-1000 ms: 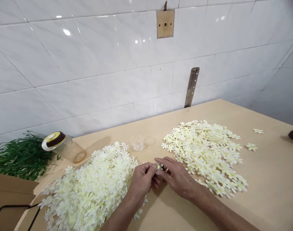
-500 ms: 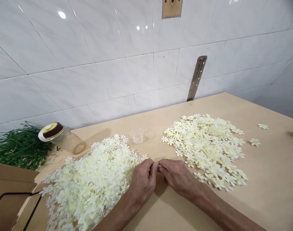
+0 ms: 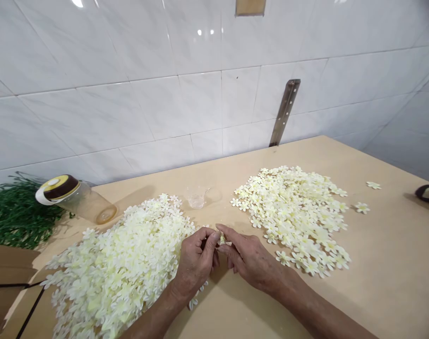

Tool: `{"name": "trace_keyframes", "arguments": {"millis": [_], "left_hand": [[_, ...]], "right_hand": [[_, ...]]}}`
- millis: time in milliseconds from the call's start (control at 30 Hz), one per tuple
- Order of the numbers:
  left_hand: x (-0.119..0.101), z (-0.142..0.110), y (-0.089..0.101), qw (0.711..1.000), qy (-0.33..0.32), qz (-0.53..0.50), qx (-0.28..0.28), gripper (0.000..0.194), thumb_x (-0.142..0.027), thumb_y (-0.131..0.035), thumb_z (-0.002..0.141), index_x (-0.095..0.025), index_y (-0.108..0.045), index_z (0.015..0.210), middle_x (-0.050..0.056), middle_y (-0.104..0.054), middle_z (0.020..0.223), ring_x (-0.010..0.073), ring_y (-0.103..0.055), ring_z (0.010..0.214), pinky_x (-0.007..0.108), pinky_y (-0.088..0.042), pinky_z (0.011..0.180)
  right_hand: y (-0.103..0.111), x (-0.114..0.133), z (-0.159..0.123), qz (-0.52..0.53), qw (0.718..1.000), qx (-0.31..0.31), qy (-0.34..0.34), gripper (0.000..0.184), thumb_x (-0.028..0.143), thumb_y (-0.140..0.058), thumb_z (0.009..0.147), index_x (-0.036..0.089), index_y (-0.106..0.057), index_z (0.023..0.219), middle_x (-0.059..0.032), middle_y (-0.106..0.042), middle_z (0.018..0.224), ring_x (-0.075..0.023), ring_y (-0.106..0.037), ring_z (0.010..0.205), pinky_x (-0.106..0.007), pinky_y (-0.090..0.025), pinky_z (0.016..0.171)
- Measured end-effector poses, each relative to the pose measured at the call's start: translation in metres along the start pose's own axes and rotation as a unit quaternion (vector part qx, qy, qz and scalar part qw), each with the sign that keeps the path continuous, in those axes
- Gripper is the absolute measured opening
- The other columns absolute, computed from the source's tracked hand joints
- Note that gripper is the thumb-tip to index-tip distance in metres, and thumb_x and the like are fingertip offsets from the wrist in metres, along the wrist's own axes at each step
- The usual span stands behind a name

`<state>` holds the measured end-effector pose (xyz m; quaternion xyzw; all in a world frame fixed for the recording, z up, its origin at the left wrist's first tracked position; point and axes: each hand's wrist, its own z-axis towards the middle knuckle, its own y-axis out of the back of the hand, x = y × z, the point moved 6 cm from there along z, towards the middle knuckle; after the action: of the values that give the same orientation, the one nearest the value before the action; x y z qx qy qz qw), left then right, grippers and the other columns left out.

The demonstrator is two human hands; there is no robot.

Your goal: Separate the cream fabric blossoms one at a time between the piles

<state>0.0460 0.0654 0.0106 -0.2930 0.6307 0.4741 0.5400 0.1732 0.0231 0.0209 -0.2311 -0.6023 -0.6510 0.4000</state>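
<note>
Between the fingertips of both hands is a small pale yellow-white artificial flower [image 3: 222,239], largely covered by the fingers. My left hand [image 3: 196,258] pinches it between thumb and index finger. From the other side my right hand [image 3: 245,256] grips it too, index finger stretched over it and thumb below. Both hands are just above the table. Close by my left hand lies a heaped pile of such flowers [image 3: 119,263]. A flatter spread of flowers [image 3: 295,212] lies to the right, beyond my right hand.
A small clear plastic cup [image 3: 196,200] stands past my hands. At left are a tilted clear bottle [image 3: 83,202] with a brown-yellow lid, green artificial foliage [image 3: 20,216] and a cardboard box [image 3: 8,278]. A metal strip [image 3: 285,113] leans at the tiled wall. A dark loop [image 3: 428,194] lies far right.
Half a second ago my fingertips were pressed together with the flower nearly hidden. Now they have parted slightly and the flower shows between them. The view has tilted down and shifted a little.
</note>
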Motion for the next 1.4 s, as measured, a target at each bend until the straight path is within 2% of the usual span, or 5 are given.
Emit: {"name": "trace_keyframes", "arguments": {"millis": [367,600,967,1200,1400], "left_hand": [[-0.010,0.000,0.005,0.984,-0.103,0.144,-0.024,0.033,-0.034,-0.044,0.095,-0.020,-0.043,0.065,-0.002,-0.043,0.061,0.0118,-0.039,0.056,0.024,-0.033,0.057],[-0.001,0.000,-0.001,1.000,0.016,0.007,0.015,0.030,-0.044,-0.049,0.092,-0.018,-0.061,0.082,-0.003,-0.051,0.049,0.0107,-0.048,0.045,0.022,-0.037,0.048],[-0.005,0.005,-0.002,0.987,0.116,-0.104,0.028,0.040,-0.055,-0.060,0.081,-0.017,-0.056,0.071,-0.004,-0.051,0.043,0.0072,-0.042,0.036,0.018,-0.031,0.039],[-0.005,0.000,-0.010,0.981,0.133,-0.131,0.049,0.043,-0.057,-0.060,0.080,-0.017,-0.053,0.067,-0.005,-0.046,0.038,0.0049,-0.031,0.031,0.018,-0.024,0.034],[-0.006,-0.005,-0.016,0.969,0.143,-0.195,0.040,0.043,-0.057,-0.061,0.080,-0.016,-0.054,0.069,-0.004,-0.049,0.042,0.0058,-0.038,0.033,0.017,-0.027,0.034]], "right_hand": [[-0.001,0.006,0.000,-0.089,0.995,-0.035,0.010,0.031,0.034,-0.041,0.098,0.022,-0.042,0.069,0.0049,-0.045,0.052,-0.0098,-0.037,0.044,-0.022,-0.026,0.046],[0.002,-0.006,-0.001,-0.103,0.987,-0.119,0.007,0.031,0.036,-0.045,0.096,0.020,-0.045,0.069,0.0056,-0.042,0.053,-0.0089,-0.036,0.045,-0.021,-0.027,0.047],[0.017,-0.001,-0.004,-0.040,0.994,-0.083,0.066,0.053,0.037,-0.051,0.094,0.021,-0.037,0.142,-0.0125,-0.065,0.114,-0.0160,-0.066,0.074,-0.030,-0.054,0.069],[0.025,0.005,-0.007,-0.088,0.989,-0.087,0.085,0.026,0.038,-0.049,0.096,0.022,-0.069,0.097,-0.0024,-0.068,0.069,-0.0135,-0.061,0.060,-0.023,-0.046,0.061],[0.025,0.007,-0.011,-0.193,0.967,-0.132,0.099,0.041,0.040,-0.044,0.097,0.020,-0.052,0.063,0.0008,-0.052,0.054,-0.0106,-0.042,0.049,-0.024,-0.030,0.051]]}}
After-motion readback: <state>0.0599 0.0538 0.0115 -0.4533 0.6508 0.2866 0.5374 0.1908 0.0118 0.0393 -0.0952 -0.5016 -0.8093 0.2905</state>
